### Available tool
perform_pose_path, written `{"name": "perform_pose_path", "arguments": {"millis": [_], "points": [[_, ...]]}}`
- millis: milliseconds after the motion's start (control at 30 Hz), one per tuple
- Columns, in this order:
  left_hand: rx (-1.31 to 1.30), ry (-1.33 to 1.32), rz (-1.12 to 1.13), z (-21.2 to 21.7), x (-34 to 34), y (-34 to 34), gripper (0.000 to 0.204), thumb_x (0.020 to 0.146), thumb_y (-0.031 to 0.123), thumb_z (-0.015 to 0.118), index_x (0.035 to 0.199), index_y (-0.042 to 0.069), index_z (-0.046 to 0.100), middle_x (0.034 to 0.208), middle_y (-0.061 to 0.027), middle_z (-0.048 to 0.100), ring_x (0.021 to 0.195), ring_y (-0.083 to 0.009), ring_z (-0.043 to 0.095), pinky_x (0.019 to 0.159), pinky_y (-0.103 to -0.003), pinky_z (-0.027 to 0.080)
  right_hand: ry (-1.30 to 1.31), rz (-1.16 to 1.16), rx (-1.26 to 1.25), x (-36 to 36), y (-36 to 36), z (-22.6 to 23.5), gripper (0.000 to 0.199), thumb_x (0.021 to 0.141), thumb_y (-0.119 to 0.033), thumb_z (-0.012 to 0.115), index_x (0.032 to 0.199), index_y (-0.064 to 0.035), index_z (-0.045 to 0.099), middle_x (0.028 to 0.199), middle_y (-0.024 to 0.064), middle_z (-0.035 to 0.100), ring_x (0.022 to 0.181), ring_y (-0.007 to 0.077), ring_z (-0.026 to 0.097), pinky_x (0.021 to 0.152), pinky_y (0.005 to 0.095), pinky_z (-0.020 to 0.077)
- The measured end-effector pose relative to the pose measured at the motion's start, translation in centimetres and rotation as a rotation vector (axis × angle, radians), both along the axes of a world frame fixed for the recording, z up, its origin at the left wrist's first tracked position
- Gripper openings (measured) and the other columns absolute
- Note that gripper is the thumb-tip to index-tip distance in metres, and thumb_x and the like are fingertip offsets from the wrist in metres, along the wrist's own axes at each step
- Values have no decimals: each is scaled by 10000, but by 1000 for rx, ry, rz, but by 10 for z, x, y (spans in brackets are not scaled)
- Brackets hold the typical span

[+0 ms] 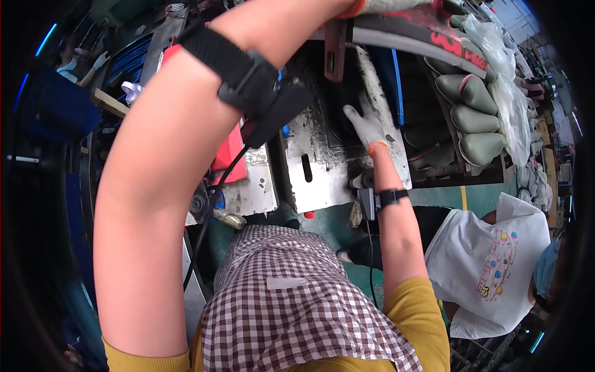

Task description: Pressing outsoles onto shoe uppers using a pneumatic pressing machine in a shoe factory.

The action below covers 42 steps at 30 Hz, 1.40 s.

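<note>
Looks like the machine-working step. Right hand (367,126), white glove, lies flat with fingers spread on the worn metal plate (322,167) just past 12 o'clock; that grip is wide open, holding nothing. Left hand (378,6) is up at the top edge around 1 o'clock, on the red-and-black curved part (434,31); can't tell its grip. I count four grey-green shoe lasts (474,118) racked at 2 o'clock. Next move probably needs both hands steady.
</note>
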<state>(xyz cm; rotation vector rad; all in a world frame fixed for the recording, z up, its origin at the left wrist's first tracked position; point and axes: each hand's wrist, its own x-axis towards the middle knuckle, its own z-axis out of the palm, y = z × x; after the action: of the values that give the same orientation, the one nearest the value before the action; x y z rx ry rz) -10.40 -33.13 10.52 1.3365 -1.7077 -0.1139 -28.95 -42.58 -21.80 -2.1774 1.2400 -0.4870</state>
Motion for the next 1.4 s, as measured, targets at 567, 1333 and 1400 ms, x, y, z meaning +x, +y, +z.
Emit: {"name": "perform_pose_path", "arguments": {"millis": [567,1333,1400], "points": [[-240,-336,191,-272,-98,8,365,708,120,655,1072,85,662,940,-75,638,981,-314,627,834,-501,476,-1081,-430,1535,-178,156,-58,594,1064,-606,435,1399,-125,532,899,97,679,685,230,613,588,367,510],[140,-87,-5,-310,-77,78,605,727,121,707,1324,111,604,1335,-117,622,1338,-380,527,1089,-551,428,-1123,-739,977,-192,106,-80,196,1050,-375,618,1052,-185,571,809,-16,566,680,149,545,579,307,435],[247,-2,60,-283,-55,117,475,765,99,667,1239,67,660,1245,-145,674,1251,-368,602,1065,-496,475,-934,-588,995,-171,130,-58,202,1059,-338,598,1034,-141,558,751,14,568,596,167,552,499,317,457]]}}
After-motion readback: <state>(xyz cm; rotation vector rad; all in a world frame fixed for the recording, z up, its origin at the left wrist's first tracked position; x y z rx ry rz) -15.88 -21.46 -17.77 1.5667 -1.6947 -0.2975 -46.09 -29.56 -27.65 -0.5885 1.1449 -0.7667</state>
